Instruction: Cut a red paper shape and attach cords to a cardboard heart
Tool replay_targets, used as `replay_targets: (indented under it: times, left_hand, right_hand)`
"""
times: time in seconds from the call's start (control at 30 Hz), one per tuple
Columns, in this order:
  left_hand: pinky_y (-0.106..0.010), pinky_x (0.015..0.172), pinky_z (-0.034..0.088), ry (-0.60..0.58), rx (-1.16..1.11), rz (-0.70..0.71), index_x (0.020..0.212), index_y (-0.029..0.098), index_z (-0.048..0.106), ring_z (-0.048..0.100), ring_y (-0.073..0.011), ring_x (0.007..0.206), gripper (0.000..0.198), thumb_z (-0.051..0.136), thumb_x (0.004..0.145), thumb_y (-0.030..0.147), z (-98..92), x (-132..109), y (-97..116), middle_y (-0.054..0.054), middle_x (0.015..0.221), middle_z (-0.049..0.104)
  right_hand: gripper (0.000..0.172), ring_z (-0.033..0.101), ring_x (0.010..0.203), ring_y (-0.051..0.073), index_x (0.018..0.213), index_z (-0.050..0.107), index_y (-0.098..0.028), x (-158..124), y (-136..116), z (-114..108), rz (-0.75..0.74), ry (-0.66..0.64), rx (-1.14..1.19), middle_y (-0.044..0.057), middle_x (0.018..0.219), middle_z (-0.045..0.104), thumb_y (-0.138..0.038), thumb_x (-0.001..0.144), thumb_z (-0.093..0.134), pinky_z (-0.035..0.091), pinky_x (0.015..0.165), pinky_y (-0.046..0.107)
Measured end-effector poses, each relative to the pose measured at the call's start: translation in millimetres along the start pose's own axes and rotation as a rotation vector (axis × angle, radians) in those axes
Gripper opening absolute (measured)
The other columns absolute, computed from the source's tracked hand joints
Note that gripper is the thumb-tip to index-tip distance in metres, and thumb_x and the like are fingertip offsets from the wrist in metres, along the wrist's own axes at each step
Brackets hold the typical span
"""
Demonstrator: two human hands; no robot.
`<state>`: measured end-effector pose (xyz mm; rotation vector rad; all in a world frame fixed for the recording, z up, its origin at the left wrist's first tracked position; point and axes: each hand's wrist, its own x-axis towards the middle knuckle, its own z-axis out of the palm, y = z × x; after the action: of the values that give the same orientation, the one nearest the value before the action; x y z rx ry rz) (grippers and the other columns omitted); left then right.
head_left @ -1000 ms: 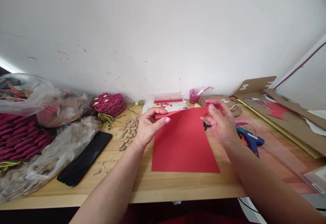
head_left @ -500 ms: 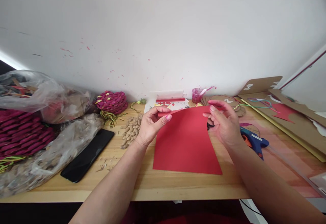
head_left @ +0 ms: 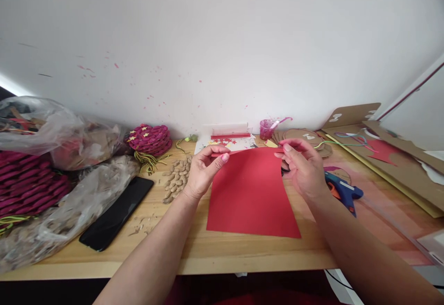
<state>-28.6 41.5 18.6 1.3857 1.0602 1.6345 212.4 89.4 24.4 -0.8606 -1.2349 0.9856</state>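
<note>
A red paper sheet lies on the wooden table in front of me. Its far edge is folded over into a narrow strip. My left hand pinches the left end of that fold between thumb and fingers. My right hand pinches the right end, fingertips pressed on the strip. Both hands rest at the sheet's far corners, a little above the tabletop.
Left: a black phone, clear plastic bags, peanuts, a magenta woven piece. Behind the sheet: a pink cup and star cut-outs. Right: a blue glue gun, cardboard pieces. The wall stands close behind.
The fold at the sheet's far edge has been pressed narrower and flatter. Both hands stay at its ends with only small finger shifts.
</note>
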Motion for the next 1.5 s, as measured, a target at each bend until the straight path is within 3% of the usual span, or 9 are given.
replay_targets:
  times: [0.27,0.6,0.97,1.37,1.5]
  left_hand:
    - [-0.030,0.088,0.051,0.029,-0.027,-0.041,0.096,0.021,0.077,0.066,-0.0193,0.094,0.026,0.081,0.078,0.039,1.0,0.0,-0.9,-0.007,0.100,0.074]
    - [-0.027,0.090,0.049,0.034,-0.126,-0.048,0.099,0.022,0.078,0.065,-0.0165,0.096,0.026,0.083,0.078,0.036,-0.1,2.3,-8.3,-0.005,0.102,0.075]
    - [-0.029,0.092,0.045,0.043,-0.104,-0.027,0.092,0.020,0.078,0.061,-0.0178,0.096,0.023,0.078,0.083,0.041,-4.3,4.3,-17.9,-0.006,0.098,0.072]
    - [-0.026,0.087,0.047,0.038,-0.131,-0.062,0.096,0.023,0.078,0.063,-0.0149,0.092,0.024,0.084,0.077,0.036,0.3,2.5,-17.5,-0.004,0.098,0.074]
    - [-0.029,0.091,0.049,0.039,-0.102,-0.047,0.099,0.023,0.078,0.065,-0.0162,0.096,0.026,0.083,0.077,0.035,1.7,2.0,-16.7,-0.005,0.104,0.075]
  right_hand:
    - [0.015,0.065,0.086,0.019,0.092,0.068,-0.027,-0.7,-1.1,1.0,0.012,-0.005,0.046,0.003,0.092,0.064,-0.036,0.081,0.072,0.057,0.085,0.038]
    - [0.027,0.064,0.096,0.020,0.106,0.066,-0.025,-0.1,7.6,-2.3,-0.078,-0.047,-0.044,0.004,0.100,0.066,-0.033,0.082,0.073,0.054,0.088,0.035]
    - [0.021,0.066,0.090,0.019,0.094,0.067,-0.023,-2.1,1.4,2.2,-0.065,-0.066,-0.017,0.004,0.096,0.068,-0.036,0.079,0.076,0.054,0.085,0.035]
    - [0.023,0.065,0.086,0.017,0.092,0.069,-0.023,4.8,13.3,-1.2,-0.060,-0.018,-0.006,0.003,0.093,0.069,-0.038,0.078,0.078,0.053,0.083,0.035]
    - [0.020,0.065,0.079,0.017,0.090,0.069,-0.023,7.0,15.3,-3.4,-0.060,-0.024,-0.028,0.002,0.087,0.068,-0.039,0.080,0.076,0.053,0.073,0.032]
